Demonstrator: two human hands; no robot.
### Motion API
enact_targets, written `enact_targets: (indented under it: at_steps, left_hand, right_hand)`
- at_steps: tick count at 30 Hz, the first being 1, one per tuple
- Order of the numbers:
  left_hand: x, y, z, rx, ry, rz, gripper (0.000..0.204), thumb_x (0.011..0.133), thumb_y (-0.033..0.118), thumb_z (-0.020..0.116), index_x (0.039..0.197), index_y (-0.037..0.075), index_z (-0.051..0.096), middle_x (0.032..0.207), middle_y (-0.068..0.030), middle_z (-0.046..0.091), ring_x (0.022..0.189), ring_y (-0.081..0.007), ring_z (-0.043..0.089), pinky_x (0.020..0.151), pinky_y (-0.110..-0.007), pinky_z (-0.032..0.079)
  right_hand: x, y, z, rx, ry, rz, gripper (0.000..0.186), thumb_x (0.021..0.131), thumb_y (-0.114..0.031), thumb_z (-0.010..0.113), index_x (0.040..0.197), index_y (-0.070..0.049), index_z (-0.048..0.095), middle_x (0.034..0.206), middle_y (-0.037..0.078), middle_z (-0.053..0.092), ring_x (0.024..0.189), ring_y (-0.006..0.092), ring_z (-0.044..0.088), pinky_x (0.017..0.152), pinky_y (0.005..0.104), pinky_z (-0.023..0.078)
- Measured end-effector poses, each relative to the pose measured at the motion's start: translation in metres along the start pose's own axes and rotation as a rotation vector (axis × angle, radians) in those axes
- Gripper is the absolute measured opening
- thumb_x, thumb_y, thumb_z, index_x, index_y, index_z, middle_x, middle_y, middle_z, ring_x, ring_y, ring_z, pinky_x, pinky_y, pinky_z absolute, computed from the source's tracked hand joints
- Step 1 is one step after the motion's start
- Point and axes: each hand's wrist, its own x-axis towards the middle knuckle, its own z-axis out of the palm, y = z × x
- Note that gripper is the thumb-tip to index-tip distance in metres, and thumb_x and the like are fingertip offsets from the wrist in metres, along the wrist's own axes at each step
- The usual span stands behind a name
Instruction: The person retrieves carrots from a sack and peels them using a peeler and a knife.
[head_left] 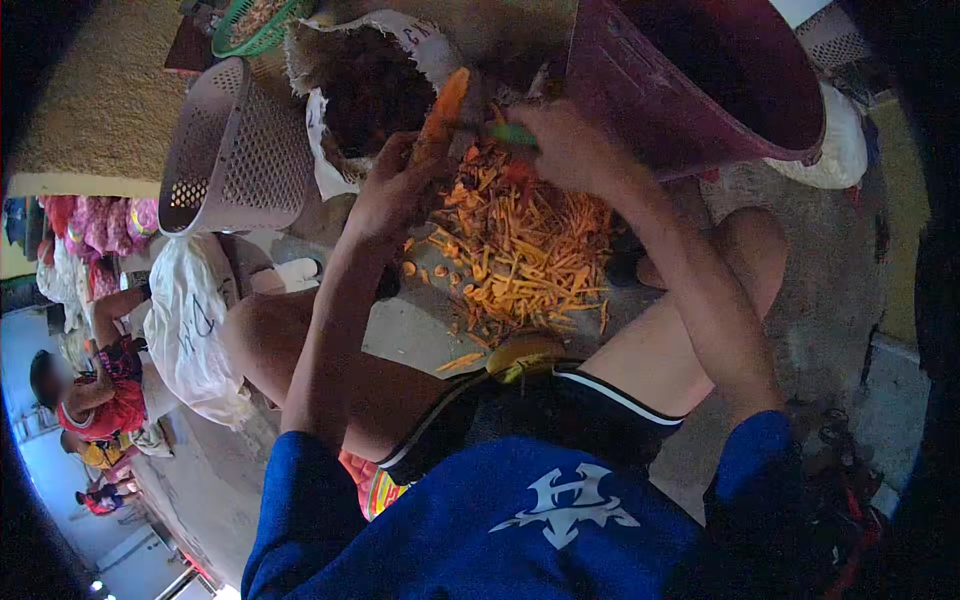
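Note:
In the upper middle my left hand is closed around the lower part of an orange carrot, whose free end points up and away from me. To its right, my right hand grips a small tool with a green handle. The tool points toward the carrot, and its working end is too dark and blurred to make out. Beneath both hands lies a heap of orange peelings, mostly long thin strips with a few round slices at the left edge.
An open sack with dark contents stands beyond my left hand. Left of it is a perforated basket; a large maroon tub leans at the right. A tied white bag rests by my left knee. Other people sit far left.

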Motion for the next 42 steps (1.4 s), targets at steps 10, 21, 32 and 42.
enact_targets:
  at_steps: [10,21,32,42]
  left_hand:
    - [-0.009,0.001,0.001,-0.118,-0.018,-0.049,0.046,0.096,0.023,0.062,0.138,0.01,0.047,0.108,-0.0018,0.063,0.09,-0.0128,0.061,0.073,-0.028,0.05]
    - [-0.023,0.021,-0.008,-0.096,0.067,0.134,0.038,0.091,0.028,0.07,0.119,0.008,0.054,0.091,-0.0028,0.063,0.07,-0.0068,0.055,0.06,-0.023,0.045]
    - [-0.015,0.028,0.015,0.058,0.014,0.132,0.032,0.094,0.028,0.066,0.12,0.01,0.06,0.101,-0.0015,0.066,0.088,-0.0107,0.062,0.07,-0.027,0.05]
    - [-0.013,0.038,0.02,-0.074,0.115,0.089,0.024,0.093,0.024,0.069,0.107,0.007,0.059,0.092,0.0004,0.061,0.082,-0.0085,0.058,0.07,-0.027,0.051]
  right_hand:
    - [0.015,-0.013,0.005,-0.179,-0.126,0.149,0.03,0.087,-0.015,0.069,0.111,0.001,0.062,0.094,0.024,0.066,0.094,0.038,0.067,0.078,0.0482,0.054]
    - [0.002,0.054,-0.017,-0.149,-0.163,0.407,0.033,0.086,-0.019,0.069,0.109,0.003,0.062,0.097,0.025,0.067,0.093,0.0411,0.066,0.083,0.0498,0.053]
    - [0.004,-0.032,-0.019,-0.104,0.059,-0.012,0.024,0.082,-0.013,0.066,0.1,0.001,0.062,0.092,0.024,0.068,0.094,0.0402,0.069,0.082,0.0513,0.055]
    - [0.027,-0.012,-0.01,-0.177,-0.164,0.239,0.026,0.087,-0.012,0.067,0.108,0.002,0.062,0.094,0.024,0.067,0.093,0.0373,0.068,0.077,0.0479,0.056]
